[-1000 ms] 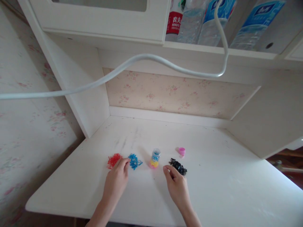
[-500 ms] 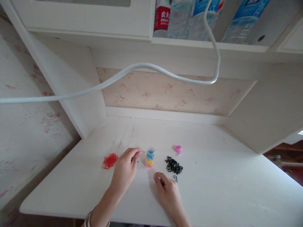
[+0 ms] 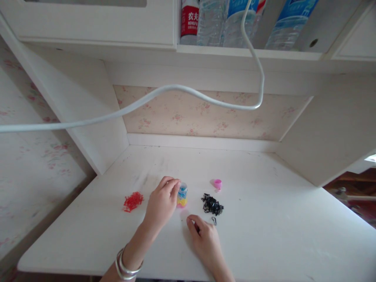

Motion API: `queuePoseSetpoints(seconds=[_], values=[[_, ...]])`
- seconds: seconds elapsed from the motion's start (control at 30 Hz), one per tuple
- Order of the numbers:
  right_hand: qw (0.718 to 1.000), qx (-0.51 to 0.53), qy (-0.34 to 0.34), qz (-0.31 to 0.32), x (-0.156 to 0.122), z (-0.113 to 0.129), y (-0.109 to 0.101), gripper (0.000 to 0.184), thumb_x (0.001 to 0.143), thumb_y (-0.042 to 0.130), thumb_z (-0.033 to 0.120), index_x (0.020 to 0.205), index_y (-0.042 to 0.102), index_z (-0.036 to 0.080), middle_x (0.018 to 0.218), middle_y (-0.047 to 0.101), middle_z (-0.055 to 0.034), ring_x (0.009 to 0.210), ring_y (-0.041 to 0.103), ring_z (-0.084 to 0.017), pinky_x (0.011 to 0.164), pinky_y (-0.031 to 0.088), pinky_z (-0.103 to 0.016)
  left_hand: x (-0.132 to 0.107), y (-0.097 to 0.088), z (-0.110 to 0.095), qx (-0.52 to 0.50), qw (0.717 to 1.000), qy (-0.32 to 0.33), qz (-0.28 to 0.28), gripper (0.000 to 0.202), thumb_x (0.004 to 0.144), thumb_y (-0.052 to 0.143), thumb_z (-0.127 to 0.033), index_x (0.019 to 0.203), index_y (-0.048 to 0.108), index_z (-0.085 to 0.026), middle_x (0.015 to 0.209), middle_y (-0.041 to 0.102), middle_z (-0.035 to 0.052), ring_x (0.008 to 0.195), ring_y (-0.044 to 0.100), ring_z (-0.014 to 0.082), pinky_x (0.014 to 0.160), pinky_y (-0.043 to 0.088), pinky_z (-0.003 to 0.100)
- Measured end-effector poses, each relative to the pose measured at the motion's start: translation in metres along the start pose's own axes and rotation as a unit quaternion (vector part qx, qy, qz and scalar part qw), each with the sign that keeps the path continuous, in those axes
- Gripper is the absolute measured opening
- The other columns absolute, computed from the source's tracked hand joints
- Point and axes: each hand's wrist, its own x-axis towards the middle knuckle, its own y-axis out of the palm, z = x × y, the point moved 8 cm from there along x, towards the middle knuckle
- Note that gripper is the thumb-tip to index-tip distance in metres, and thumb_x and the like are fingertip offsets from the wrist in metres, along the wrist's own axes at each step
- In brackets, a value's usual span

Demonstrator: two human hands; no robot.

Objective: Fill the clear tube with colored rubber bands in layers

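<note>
My left hand [image 3: 164, 199] is pinched beside the mouth of a small clear jar [image 3: 182, 196]. The jar stands upright, with blue, yellow and pink layers of small rubber bands inside. The thin blue rubber band seen in that pinch a moment ago is now hidden by the fingertips. Curled on the desk in front of the jar, my right hand [image 3: 204, 235] has thumb and forefinger together, and no object shows in it. Nearby on its far right side lies a pile of black rubber bands [image 3: 212, 205]. Red rubber bands [image 3: 133, 201] are heaped left of my left hand.
A small pink cap [image 3: 217, 183] sits behind the black pile on the white desk [image 3: 264, 235]. One loose black band [image 3: 214, 221] lies near my right hand. A white cable [image 3: 176, 88] crosses the view above. Several plastic bottles [image 3: 212, 23] stand on the shelf overhead.
My left hand has moved right, bringing its pinch from beside the jar to the jar's mouth. My right hand stays in place. The view has shifted slightly.
</note>
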Motion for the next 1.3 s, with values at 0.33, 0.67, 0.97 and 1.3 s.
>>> queuePoseSetpoints(seconds=[0.33, 0.67, 0.97, 1.3], values=[[0.993, -0.115, -0.020, 0.025, 0.001, 0.008, 0.006, 0.028, 0.096, 0.040, 0.033, 0.094, 0.067, 0.029, 0.071, 0.071, 0.0019, 0.062, 0.066, -0.014, 0.055, 0.034, -0.020, -0.054, -0.013, 0.070, 0.026, 0.995, -0.096, 0.018, 0.026, 0.095, 0.040, -0.037, 0.101, 0.059, -0.021, 0.098, 0.067, 0.0051, 0.082, 0.064, 0.0174, 0.076, 0.050, 0.030], [0.956, -0.280, -0.023, 0.082, 0.020, 0.066, 0.058, 0.030, 0.092, 0.043, 0.030, 0.119, 0.057, 0.031, 0.079, 0.073, -0.0022, 0.068, 0.070, -0.022, 0.056, 0.041, -0.024, -0.091, 0.010, 0.101, 0.248, 0.948, -0.161, 0.122, 0.027, 0.092, 0.044, -0.039, 0.111, 0.055, -0.023, 0.113, 0.062, 0.0062, 0.078, 0.067, 0.0185, 0.058, 0.046, 0.026], [0.953, -0.296, -0.001, 0.059, 0.039, 0.075, 0.078, 0.026, 0.097, 0.038, 0.030, 0.104, 0.062, 0.026, 0.077, 0.072, -0.0048, 0.067, 0.070, -0.020, 0.059, 0.046, -0.025, -0.095, 0.007, 0.098, 0.218, 0.967, -0.108, 0.071, 0.023, 0.096, 0.037, -0.028, 0.098, 0.060, -0.024, 0.095, 0.065, 0.0032, 0.077, 0.066, 0.0166, 0.060, 0.045, 0.024], [0.960, -0.277, 0.025, 0.044, 0.038, 0.072, 0.077, 0.029, 0.098, 0.038, 0.036, 0.104, 0.062, 0.022, 0.079, 0.072, -0.0062, 0.072, 0.070, -0.020, 0.062, 0.045, -0.025, -0.095, -0.001, 0.106, 0.171, 0.975, -0.137, 0.024, 0.023, 0.096, 0.037, -0.027, 0.100, 0.058, -0.021, 0.096, 0.068, 0.0048, 0.080, 0.067, 0.0193, 0.062, 0.048, 0.027]])
